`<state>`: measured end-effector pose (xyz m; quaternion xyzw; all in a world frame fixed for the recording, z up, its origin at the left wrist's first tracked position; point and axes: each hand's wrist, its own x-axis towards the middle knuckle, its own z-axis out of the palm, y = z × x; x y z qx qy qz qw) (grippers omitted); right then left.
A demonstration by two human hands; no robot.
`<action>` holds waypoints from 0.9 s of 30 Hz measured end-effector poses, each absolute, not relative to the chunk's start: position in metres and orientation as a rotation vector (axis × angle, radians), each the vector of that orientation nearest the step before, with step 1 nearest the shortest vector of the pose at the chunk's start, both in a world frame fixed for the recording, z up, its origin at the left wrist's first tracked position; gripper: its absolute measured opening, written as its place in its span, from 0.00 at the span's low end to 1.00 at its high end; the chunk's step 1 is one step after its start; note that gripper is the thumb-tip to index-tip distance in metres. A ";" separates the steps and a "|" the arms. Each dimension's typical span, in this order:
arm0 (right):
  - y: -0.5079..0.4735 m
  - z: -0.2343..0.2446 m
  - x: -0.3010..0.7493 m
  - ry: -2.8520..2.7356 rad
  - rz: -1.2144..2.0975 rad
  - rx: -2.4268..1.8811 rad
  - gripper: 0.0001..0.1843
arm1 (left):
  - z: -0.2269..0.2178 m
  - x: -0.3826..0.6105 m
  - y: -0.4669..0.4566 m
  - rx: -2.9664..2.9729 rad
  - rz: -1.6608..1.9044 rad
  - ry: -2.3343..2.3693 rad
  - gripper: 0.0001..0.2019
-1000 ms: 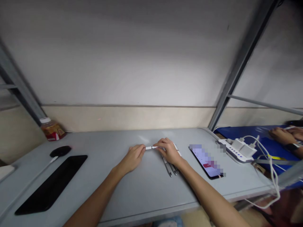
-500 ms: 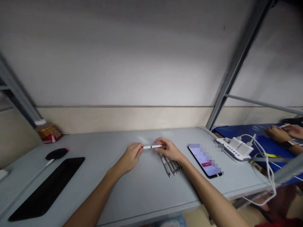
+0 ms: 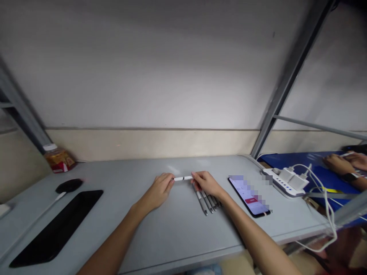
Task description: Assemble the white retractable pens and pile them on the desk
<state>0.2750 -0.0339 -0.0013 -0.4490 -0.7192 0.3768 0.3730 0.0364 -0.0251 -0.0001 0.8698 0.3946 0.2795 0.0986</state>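
Observation:
A white pen [image 3: 182, 178] with a dark band at its middle lies level between my hands, just over the desk. My left hand [image 3: 160, 188] is closed around its left end. At the right end, my right hand [image 3: 205, 183] pinches the pen between thumb and fingers. Several grey-and-white pens [image 3: 203, 204] lie side by side on the desk, their dark grips and tips toward me. Their upper parts are partly hidden under my right hand and wrist.
A phone [image 3: 249, 196] with a lit screen and a white power strip [image 3: 283, 183] lie at right. At left are a black tray [image 3: 57, 229], a black round object [image 3: 69, 186] with a cable, and a jar [image 3: 59, 158]. Another person's hands [image 3: 341, 164] are at the blue table.
My right hand's fingers, raised and spread before, have closed onto the pen's right end. My left hand keeps its hold in nearly the same place.

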 end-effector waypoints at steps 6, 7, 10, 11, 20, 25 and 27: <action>-0.032 -0.003 0.274 -1.828 0.926 -1.112 0.19 | 0.001 0.038 -0.027 2.559 0.820 1.168 0.15; -0.032 -0.002 0.274 -1.832 0.923 -1.135 0.24 | 0.000 0.037 -0.027 2.556 0.817 1.163 0.15; -0.033 0.000 0.275 -1.834 0.847 -1.109 0.21 | -0.002 0.037 -0.025 2.558 0.836 1.153 0.15; -0.034 0.001 0.275 -1.843 0.826 -1.084 0.17 | -0.003 0.036 -0.024 2.561 0.845 1.152 0.15; -0.033 -0.002 0.274 -1.861 0.785 -1.078 0.17 | -0.003 0.036 -0.025 2.523 0.830 1.132 0.15; -0.035 -0.001 0.274 -1.882 0.793 -1.154 0.20 | -0.002 0.035 -0.025 2.513 0.832 1.110 0.15; -0.035 -0.001 0.274 -1.870 0.812 -1.122 0.15 | -0.002 0.035 -0.025 2.510 0.826 1.109 0.15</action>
